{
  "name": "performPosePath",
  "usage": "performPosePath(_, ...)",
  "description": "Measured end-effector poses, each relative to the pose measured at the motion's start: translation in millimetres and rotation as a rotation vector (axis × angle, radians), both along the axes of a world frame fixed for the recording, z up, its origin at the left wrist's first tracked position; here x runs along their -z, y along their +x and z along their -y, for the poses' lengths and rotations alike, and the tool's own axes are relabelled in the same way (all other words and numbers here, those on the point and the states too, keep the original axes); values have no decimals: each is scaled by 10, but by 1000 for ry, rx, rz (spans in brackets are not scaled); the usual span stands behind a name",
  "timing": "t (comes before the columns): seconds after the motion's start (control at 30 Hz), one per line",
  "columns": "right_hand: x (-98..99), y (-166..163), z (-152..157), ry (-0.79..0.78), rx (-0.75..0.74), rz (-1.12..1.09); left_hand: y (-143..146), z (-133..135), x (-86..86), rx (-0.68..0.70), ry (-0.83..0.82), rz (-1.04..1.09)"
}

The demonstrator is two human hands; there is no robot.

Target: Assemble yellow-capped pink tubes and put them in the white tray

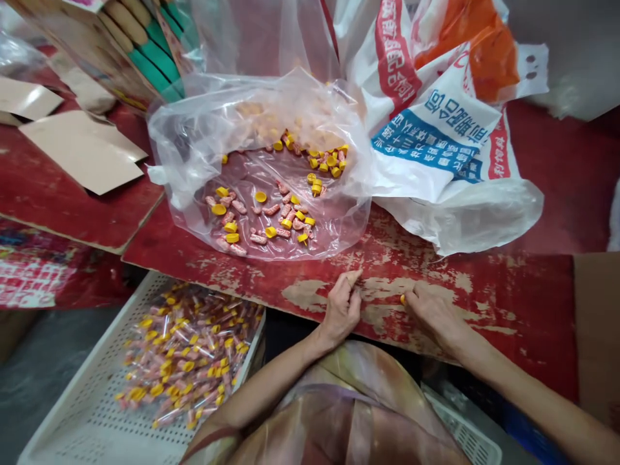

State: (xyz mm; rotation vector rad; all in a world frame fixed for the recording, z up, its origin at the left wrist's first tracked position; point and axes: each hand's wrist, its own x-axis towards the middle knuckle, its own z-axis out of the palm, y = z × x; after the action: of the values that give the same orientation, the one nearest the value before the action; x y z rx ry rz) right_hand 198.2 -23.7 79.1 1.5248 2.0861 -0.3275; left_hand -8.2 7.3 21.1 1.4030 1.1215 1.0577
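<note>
Over the worn front part of the red table (537,310), my left hand (341,302) is closed, its fingers curled together and the index finger pointing forward. Whatever it may hold is hidden. A short gap to the right, my right hand (431,311) pinches a small yellow cap (402,299) between thumb and finger; anything attached to the cap cannot be made out. Beyond both hands lies a transparent plastic bag (334,229), spread open, with loose yellow caps (260,197) and small pink speckled pieces (258,239) inside.
Below the table at left, a white perforated crate (92,374) holds many capped transparent tubes (188,349). A printed white sack (436,129) lies at the back right. Flat cardboard pieces (82,148) and a carton (77,39) are at the left. Another white basket (465,426) shows below right.
</note>
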Motion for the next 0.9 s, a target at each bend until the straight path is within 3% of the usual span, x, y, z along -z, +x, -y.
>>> performPosePath(0.2, -54, 20, -98, -103, -57, 48, 22, -18, -16, -7, -58, 57)
performPosePath(0.43, 31, 34, -59, -59, 2, 35, 44, -8, 35, -5, -41, 52)
performPosePath(0.5, 56, 61, -36, 18, 69, -174, 47, -4, 50, -5, -37, 55)
performPosePath(0.6, 92, 22, 10, 128, 256, -697, 11, 2, 46, 6, -104, 116)
performPosePath(0.73, 223, -281, 78, 190, 505, -1159, -97, 33, -40, 55, -241, 286)
performPosePath(0.83, 357, -590, 78, 279, 532, -1333, -161, 85, -124, 110, -391, 463)
performPosePath(0.9, 408, -752, 36, 339, 402, -1327, -216, 117, -162, 76, -454, 546)
